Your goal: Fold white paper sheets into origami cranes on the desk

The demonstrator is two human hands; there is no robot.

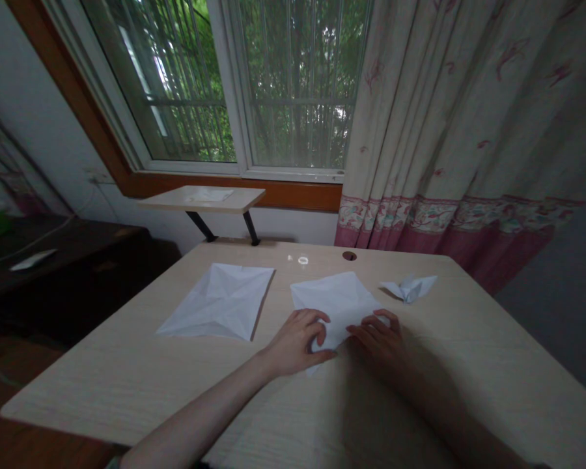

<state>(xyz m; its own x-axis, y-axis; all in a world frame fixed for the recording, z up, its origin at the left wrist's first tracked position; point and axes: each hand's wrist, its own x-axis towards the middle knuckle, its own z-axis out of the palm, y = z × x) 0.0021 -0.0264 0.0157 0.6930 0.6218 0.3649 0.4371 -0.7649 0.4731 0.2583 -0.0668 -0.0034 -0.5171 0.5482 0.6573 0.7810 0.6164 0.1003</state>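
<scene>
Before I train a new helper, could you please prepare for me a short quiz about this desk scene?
1. True or false: the left hand and the right hand touch the same paper sheet.
2. Where does the origami bird lie: (a) on the windowsill, (b) left of the left hand, or (c) to the right of that sheet?
3. What colour are the supports under the raised shelf?

Key: 1. True; 2. c; 3. Black.

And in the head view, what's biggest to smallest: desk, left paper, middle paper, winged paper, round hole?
1. Desk
2. Left paper and middle paper: unsure, because the middle one is partly covered
3. Winged paper
4. Round hole
</scene>
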